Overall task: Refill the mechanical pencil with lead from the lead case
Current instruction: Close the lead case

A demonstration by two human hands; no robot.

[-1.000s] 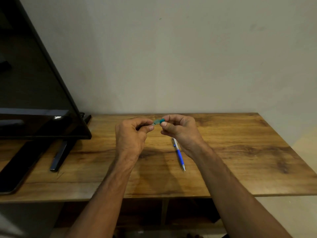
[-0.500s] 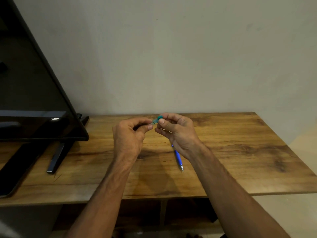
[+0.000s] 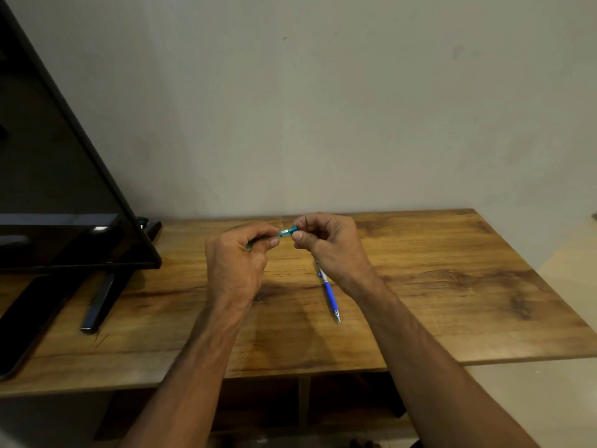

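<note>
Left hand (image 3: 237, 253) and right hand (image 3: 326, 242) each pinch 1 end of lead case (image 3: 287, 232); pencil (image 3: 329, 291) on table (image 3: 452, 286) under right wrist, tip toward wearer.

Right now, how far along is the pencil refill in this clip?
Done: the lead case is up off the table, held between both hands. In hand: the left hand grips its clear body while the right hand pinches the teal end; whether it is open cannot be told. Left: the mechanical pencil lies untouched on the table, so drawing a lead and loading it remain.
</note>
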